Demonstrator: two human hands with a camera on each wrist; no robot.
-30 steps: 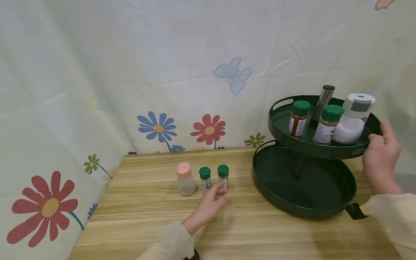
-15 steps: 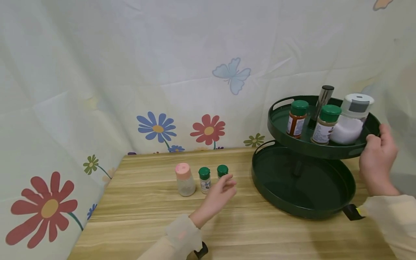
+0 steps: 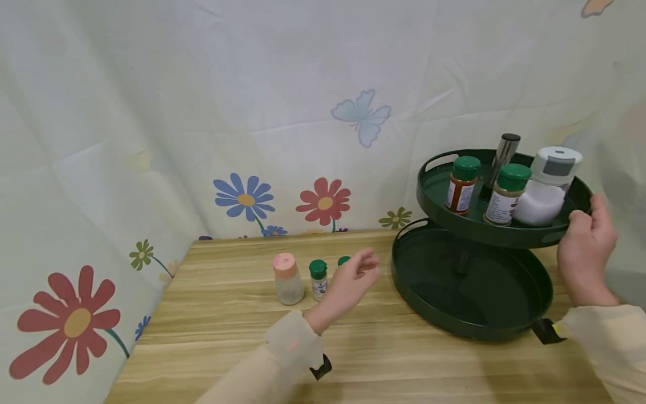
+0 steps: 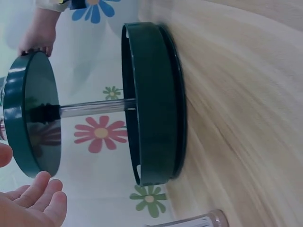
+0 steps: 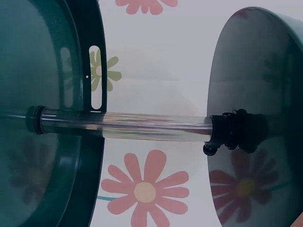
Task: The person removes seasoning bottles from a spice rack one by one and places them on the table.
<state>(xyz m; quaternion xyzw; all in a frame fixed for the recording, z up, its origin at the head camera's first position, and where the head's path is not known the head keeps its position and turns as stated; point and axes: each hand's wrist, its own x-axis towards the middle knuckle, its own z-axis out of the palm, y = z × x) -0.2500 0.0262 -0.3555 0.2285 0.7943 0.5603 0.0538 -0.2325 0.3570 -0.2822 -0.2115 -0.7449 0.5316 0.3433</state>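
My left hand [image 3: 348, 283] is raised over the table with nothing in it, fingers loosely bent. It partly hides a small green-capped spice jar [image 3: 344, 260]; another such jar [image 3: 319, 280] and a pink-capped shaker [image 3: 289, 283] stand to its left. My right hand [image 3: 587, 241] grips the right rim of a two-tier green rack's upper tray [image 3: 497, 231]. That tray bears a red spice jar [image 3: 460, 188], a green-capped jar with a white label [image 3: 506, 196] and a white-filled container [image 3: 544, 193]. In the left wrist view, my left fingers [image 4: 40, 191] overlap the upper tray's edge.
The rack's lower tray [image 3: 469, 297] sits low on the wooden table [image 3: 212, 320], left of my right sleeve [image 3: 605, 336]. A metal post [image 5: 156, 126] joins both trays; its black-topped end [image 3: 508, 147] rises above the upper one. A flower-printed curtain [image 3: 282, 151] hangs behind.
My left hand has moved right and upward from in front of the small green-capped jars, toward the rack. My right hand stays on the upper rim; jars and trays look unmoved.
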